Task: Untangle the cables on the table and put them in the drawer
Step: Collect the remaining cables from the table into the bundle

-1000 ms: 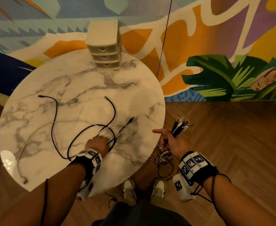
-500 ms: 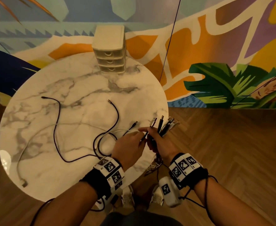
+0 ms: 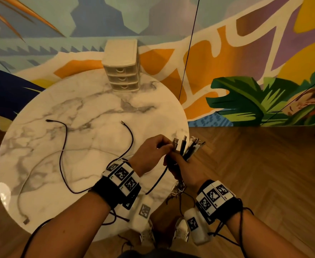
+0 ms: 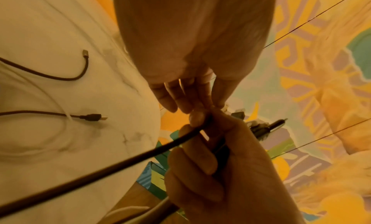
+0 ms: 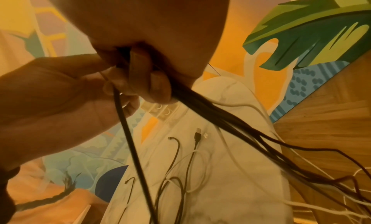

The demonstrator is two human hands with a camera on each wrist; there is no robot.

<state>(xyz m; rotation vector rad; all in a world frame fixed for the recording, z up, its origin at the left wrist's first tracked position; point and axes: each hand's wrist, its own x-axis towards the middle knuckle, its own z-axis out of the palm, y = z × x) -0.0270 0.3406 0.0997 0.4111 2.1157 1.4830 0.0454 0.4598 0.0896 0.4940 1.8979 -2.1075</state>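
Observation:
My right hand [image 3: 180, 160] grips a bundle of cables [image 3: 189, 148] at the table's right edge, plugs pointing up and tails [image 5: 230, 124] hanging down. My left hand [image 3: 166, 146] pinches the plug end of a black cable [image 3: 157, 182] against that bundle; the cable [image 4: 120, 164] trails back over the table. On the round marble table [image 3: 100, 101] lie another black cable [image 3: 63, 146], a black cable end [image 3: 131, 138] and a white cable [image 3: 32, 175]. The small white drawer unit [image 3: 122, 71] stands at the table's far edge, all three drawers closed.
A painted mural wall [image 3: 246, 71] rises behind the table. Wooden floor [image 3: 255, 174] lies to the right. My shoes [image 3: 180, 231] are near the table's front edge, with cable tails hanging above them.
My left hand lifted off the table with a black cable's end and came right to the bundle. My right hand moved left to meet it. The loops near the front edge are pulled out.

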